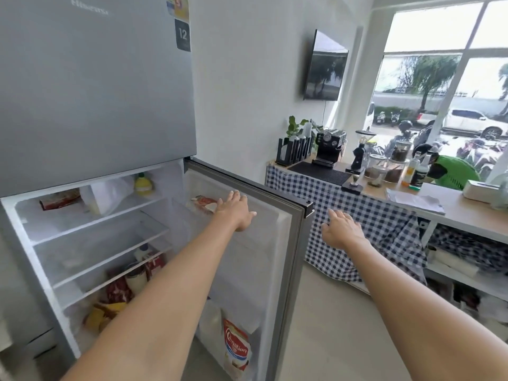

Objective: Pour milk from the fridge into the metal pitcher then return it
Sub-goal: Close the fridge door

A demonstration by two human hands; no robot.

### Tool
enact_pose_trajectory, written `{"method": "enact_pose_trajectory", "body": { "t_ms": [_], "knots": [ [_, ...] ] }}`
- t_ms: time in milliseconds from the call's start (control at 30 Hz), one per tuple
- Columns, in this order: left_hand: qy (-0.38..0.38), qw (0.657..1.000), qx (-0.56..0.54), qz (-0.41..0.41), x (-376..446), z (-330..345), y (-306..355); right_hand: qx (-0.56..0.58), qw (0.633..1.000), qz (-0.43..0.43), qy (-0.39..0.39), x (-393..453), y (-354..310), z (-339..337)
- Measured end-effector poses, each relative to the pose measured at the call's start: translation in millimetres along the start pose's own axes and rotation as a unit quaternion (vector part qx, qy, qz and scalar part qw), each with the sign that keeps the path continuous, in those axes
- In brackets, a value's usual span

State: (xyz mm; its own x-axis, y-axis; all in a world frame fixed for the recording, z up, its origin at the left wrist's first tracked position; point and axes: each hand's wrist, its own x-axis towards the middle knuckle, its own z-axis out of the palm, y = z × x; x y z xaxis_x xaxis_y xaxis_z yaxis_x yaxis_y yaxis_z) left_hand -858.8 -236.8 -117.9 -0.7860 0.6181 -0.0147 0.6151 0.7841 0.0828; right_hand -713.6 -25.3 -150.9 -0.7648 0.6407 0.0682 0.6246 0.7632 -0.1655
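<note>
Both our grips are wide open and holding nothing. The left hand (235, 213) is up by the top of the fridge door (277, 215), but the milk jug (210, 323) sits upright way below it in the bottom door rack; the right hand (342, 229) is outside the door, so left's nearer.

The grey fridge (96, 86) stands with its lower door (277, 243) swung open to the right. On the bottom rack of this door, a translucent milk jug (210, 324) stands upright, just beside a red and white carton (236, 349). The metal pitcher cannot be made out.
</note>
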Motion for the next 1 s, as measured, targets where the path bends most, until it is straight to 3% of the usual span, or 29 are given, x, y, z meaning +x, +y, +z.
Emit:
{"method": "enact_pose_trajectory", "body": {
  "t_ms": [333,567,833,1000],
  "knots": [
    [0.002,1.0,-0.03,-0.001,15,5,71,0.038,0.987,-0.146,-0.053,37,14,12],
    [0.005,0.999,-0.04,0.008,10,0,97,0.099,0.976,-0.185,-0.062,36,20,22],
    [-0.011,0.998,-0.068,0.014,-15,4,95,0.115,0.948,-0.288,-0.065,18,9,29],
    [0.006,0.998,-0.063,-0.015,-52,2,75,0.099,0.924,-0.362,-0.072,6,-30,30]
  ]
}}
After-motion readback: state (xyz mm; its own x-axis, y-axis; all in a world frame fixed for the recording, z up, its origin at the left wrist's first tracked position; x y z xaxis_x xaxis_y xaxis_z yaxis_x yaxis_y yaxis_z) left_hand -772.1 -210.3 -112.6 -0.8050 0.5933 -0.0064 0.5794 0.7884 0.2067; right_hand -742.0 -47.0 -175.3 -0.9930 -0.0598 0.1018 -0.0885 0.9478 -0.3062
